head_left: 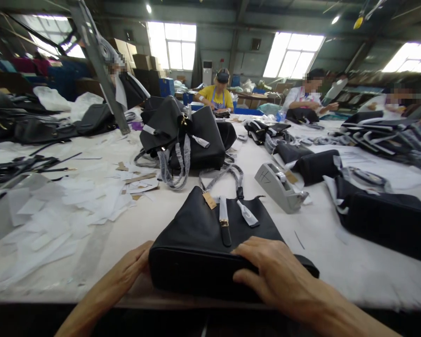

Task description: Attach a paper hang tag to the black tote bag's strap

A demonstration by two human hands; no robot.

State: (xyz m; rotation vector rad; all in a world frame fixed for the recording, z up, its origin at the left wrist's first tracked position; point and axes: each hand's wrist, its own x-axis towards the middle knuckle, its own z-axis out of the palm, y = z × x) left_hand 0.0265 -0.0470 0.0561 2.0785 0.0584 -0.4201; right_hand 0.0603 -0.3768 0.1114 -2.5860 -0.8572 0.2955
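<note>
A black leather handbag (210,224) lies on its side at the table's front edge, its flat base facing me. Its wrapped handles (239,175) point away. On it are a strap with a gold buckle (224,223), a brown paper tag (209,201) and a tassel in white wrap (247,213). My left hand (135,262) holds the bag's left end, its fingertips partly hidden there. Across the base's upper right edge, my right hand (266,269) grips the bag, thumb below on the base and fingers on top.
Behind the bag stands a pile of black handbags (196,135). A grey tape dispenser (279,187) sits to its right, near more black bags (386,215). White paper scraps (63,215) cover the table's left. A metal post (101,70) rises there. Several people work beyond.
</note>
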